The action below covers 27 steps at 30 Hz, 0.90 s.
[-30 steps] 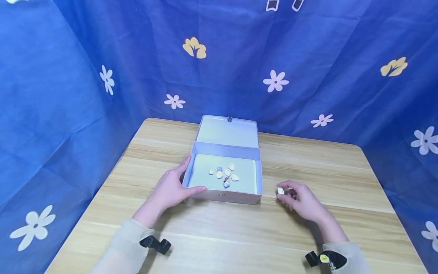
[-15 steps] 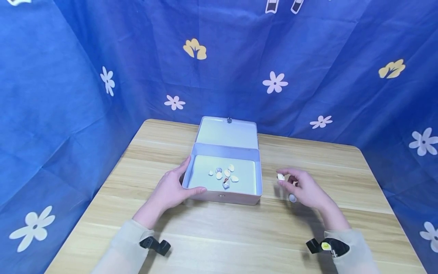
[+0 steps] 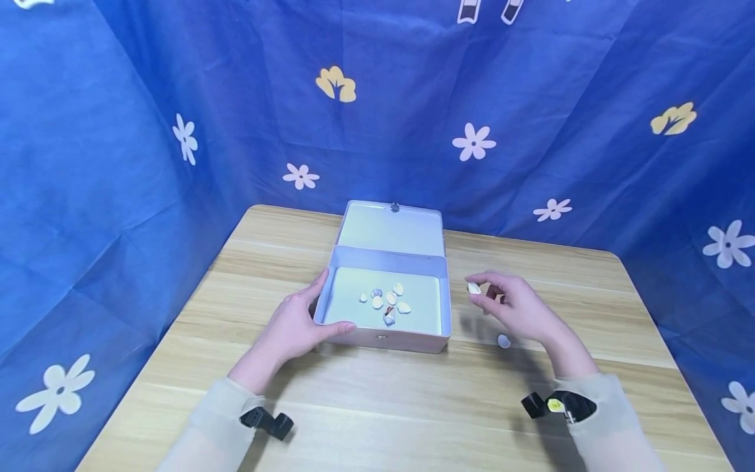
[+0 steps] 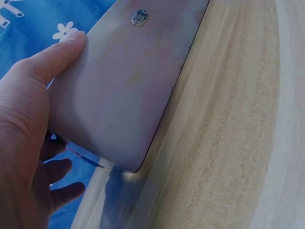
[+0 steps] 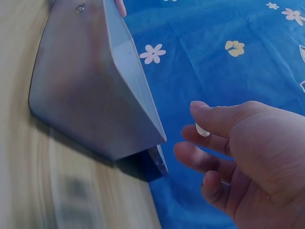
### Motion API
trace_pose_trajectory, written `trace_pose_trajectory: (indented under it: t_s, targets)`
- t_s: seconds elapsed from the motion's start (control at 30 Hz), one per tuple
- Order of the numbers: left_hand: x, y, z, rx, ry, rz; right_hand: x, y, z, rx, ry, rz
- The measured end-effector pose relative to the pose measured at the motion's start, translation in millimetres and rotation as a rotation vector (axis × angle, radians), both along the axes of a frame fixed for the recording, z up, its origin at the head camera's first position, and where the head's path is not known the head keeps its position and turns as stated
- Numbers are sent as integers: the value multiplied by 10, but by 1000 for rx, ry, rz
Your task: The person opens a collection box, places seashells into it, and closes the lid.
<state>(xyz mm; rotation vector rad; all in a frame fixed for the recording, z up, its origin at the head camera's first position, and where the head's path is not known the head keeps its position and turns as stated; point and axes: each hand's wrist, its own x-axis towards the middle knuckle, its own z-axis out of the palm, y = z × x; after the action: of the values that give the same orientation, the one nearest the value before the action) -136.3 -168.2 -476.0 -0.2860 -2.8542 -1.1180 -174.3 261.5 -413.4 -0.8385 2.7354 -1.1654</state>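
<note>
An open metal box (image 3: 413,341) stands on the table, its lid (image 3: 392,226) laid back behind it. Several small seashells (image 3: 404,307) lie on its pale floor; the front one has a reddish-brown mark. My left hand (image 3: 295,324) holds the box at its front left corner, thumb along the front wall and fingers on the left side. Between thumb and index finger, my right hand (image 3: 512,305) pinches a white seashell (image 3: 474,288) above the table, just right of the box. Another white shell (image 3: 504,341) lies on the table below that hand.
The wooden table (image 3: 413,406) has rounded far corners. A blue cloth (image 3: 401,131) with printed flowers hangs behind it and along both sides. A latch (image 4: 139,18) sits on the box's front wall.
My right hand has lifted its shell off the table and moved it up and left towards the box. The shell left on the table has come into sight. My left hand stays put.
</note>
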Motion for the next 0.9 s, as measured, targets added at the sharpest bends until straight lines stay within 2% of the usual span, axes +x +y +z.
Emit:
trace_pose_trajectory:
  t_s: [0.2, 0.53, 0.9]
  targets:
    - [6, -11, 16, -4, -6, 2, -71, -141, 63, -10, 18, 41]
    - [6, -7, 9, 7, -5, 3, -138, -361, 38, -65, 10, 88]
    - [15, -10, 4, 15, -15, 8, -184, -555, 31, -77, 7, 133]
